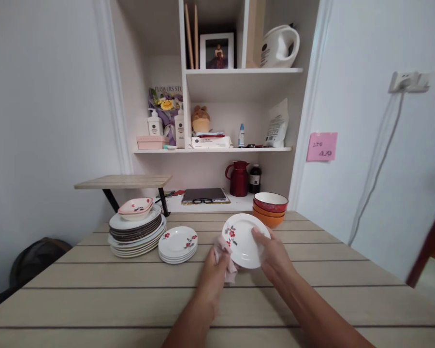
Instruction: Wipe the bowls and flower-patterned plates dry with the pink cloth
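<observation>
A white plate (244,246) with red flowers and grey leaves is tilted up above the table, its face toward me. My right hand (273,251) grips its right edge, thumb on the face and the other fingers mostly hidden behind. In my left hand (216,266) is a pale pink cloth (231,273), bunched against the plate's left rim. Left of my hands sits a short stack of matching flowered plates (177,244).
At the table's left stands a taller stack of plates (137,237), topped by a pink dish (135,208), near a small wooden stand (125,181). Stacked red and orange bowls (270,210) sit at the back right. Behind is a shelf unit holding a red jug (238,179) and a laptop (205,195).
</observation>
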`<state>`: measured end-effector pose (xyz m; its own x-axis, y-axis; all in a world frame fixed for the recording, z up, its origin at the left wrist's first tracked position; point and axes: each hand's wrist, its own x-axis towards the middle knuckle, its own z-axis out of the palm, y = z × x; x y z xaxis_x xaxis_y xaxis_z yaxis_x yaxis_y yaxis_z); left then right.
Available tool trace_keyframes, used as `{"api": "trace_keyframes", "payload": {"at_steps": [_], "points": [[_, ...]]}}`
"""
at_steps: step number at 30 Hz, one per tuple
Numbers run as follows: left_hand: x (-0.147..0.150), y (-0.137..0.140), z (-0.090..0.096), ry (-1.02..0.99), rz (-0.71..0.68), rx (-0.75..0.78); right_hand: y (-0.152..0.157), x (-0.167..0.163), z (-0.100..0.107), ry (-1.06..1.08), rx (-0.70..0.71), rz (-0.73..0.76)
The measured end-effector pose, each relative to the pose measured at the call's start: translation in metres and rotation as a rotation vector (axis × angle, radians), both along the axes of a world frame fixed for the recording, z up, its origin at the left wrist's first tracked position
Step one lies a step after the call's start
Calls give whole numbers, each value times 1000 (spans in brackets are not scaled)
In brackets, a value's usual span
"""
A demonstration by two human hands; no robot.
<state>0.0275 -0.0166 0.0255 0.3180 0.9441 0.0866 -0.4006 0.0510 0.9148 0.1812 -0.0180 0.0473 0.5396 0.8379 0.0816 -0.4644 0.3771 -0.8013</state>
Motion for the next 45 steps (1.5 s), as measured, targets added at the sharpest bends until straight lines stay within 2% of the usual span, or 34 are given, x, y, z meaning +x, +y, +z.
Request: {"api": "trace_keyframes", "payload": {"at_steps": [5,11,17,21,24,27,29,32,34,37,40,45], "points": [[6,-6,0,-43,-35,-5,0,3,1,-56,45,-88],[-5,-6,13,-50,-25,-21,-7,-6,9,-58,-18,211],[-11,-6,19,-44,-13,23,-15,-4,18,-125,-25,286],[-12,-4,21,-16,77,50,-18,-2,21,-155,-6,382],[-19,2,26,103,204,228,-22,2,27,-335,-4,418],[-22,5,27,275,334,505,-27,5,32,-671,32,390],[-22,5,25,364,354,634,-30,4,34,-868,46,382],[-18,2,24,394,320,715,-33,0,37,-996,42,344],[-17,0,26,355,316,690,-34,-2,38,-1020,78,307],[-16,-1,31,228,303,508,-32,-2,37,-919,113,227],[-15,-1,34,102,267,319,-28,-5,32,-644,78,141],[-7,-6,29,29,225,186,-20,-14,26,-217,82,64]]}}
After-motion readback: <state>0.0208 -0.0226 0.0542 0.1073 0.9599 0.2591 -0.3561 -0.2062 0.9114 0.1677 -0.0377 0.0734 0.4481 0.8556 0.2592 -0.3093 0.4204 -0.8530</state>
